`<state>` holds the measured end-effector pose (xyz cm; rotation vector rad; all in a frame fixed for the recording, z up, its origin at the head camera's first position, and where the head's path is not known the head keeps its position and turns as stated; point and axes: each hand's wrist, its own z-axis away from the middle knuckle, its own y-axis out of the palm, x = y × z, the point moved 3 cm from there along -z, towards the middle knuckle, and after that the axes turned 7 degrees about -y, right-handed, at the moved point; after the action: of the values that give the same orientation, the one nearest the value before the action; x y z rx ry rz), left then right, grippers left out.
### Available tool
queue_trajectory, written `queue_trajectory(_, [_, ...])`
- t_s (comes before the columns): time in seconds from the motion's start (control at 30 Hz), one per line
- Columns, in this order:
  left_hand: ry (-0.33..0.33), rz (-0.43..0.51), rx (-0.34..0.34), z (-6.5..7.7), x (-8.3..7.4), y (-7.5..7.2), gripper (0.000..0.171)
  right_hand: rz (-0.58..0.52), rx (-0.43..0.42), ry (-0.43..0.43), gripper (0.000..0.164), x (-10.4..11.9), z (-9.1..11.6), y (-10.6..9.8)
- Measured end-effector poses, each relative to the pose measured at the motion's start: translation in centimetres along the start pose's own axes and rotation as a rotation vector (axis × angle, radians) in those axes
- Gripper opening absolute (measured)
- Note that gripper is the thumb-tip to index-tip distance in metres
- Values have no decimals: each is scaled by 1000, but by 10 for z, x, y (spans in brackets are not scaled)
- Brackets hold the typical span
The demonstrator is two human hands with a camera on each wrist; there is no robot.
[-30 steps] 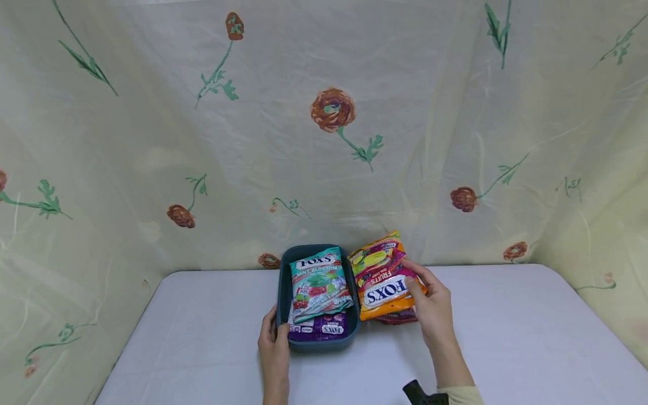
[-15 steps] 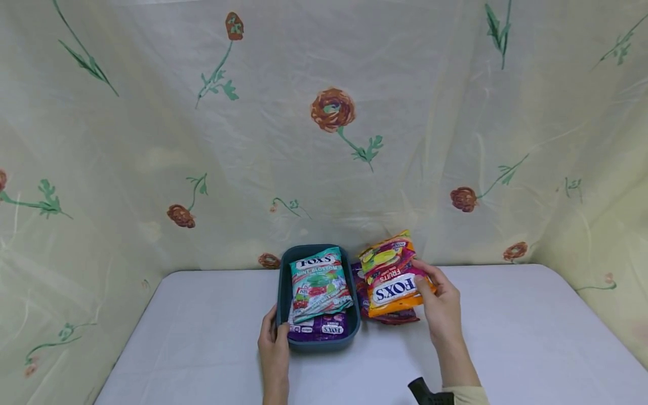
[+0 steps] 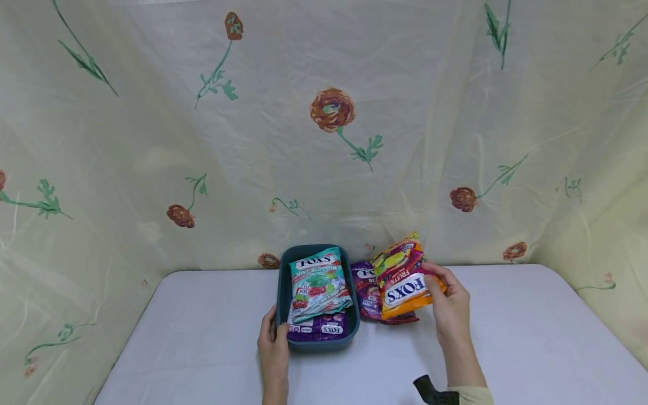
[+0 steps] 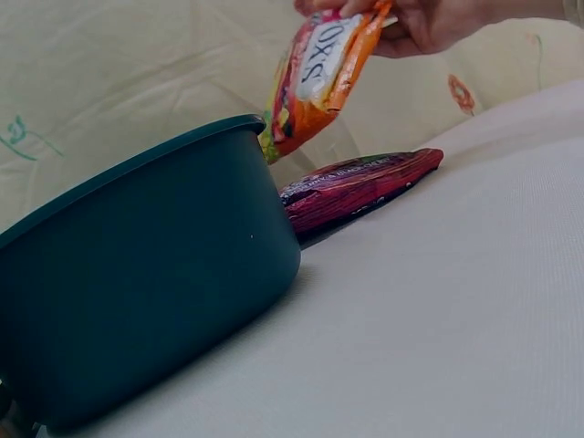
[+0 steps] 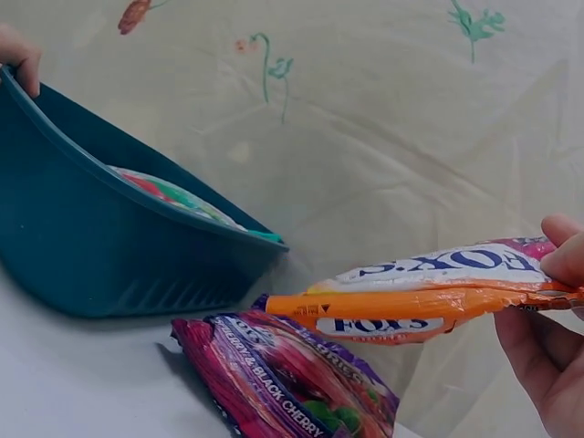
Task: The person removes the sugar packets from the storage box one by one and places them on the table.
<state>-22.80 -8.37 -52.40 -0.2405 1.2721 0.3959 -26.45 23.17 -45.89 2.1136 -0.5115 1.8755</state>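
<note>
My right hand (image 3: 451, 301) pinches the right edge of an orange and magenta Fox's candy bag (image 3: 403, 278). The bag is raised above a purple Fox's berries candy bag (image 3: 365, 289), which lies on the table right beside a dark teal basket (image 3: 324, 347). In the right wrist view, the orange bag (image 5: 438, 297) is side-on over the purple one (image 5: 292, 374). My left hand (image 3: 274, 343) grips the basket's near left rim, thumb over the edge. Inside the basket, a mint green Fox's candy bag (image 3: 320, 286) overlaps a dark purple Fox's packet (image 3: 324, 328).
A white cloth covers the table (image 3: 202, 337). Close behind its far edge hangs a pale flowered curtain (image 3: 253, 140), continuing along both sides. A black strap-like piece (image 3: 435, 392) shows by the right sleeve (image 3: 471, 395).
My right hand has moved to the right with the orange candy bag, uncovering more of the purple berries bag. The left hand and the basket have stayed put.
</note>
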Motion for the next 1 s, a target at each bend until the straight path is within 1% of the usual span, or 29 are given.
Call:
queue_trajectory(0.27, [-9, -2, 7, -1, 1, 0, 48, -44, -40, -7, 29, -4, -3, -6])
queue_trajectory(0.4, [-5, -4, 4, -2, 2, 0, 48, -54, -49, 5, 29, -5, -4, -9])
queue_trajectory(0.5, [1, -1, 1, -1, 2, 0, 48, -41, -50, 22, 29, -6, -4, -10])
queue_trajectory(0.73, [9, 3, 2, 0, 2, -1, 47, -96, -71, 25, 28, -6, -5, -12])
queue_trajectory(0.93, [7, -1, 0, -1, 2, 0, 47, -88, -85, 36, 31, -8, -7, -18])
queue_trajectory(1.0, [5, -1, -1, -1, 2, 0, 47, -102, -90, 45, 32, -9, -8, -19])
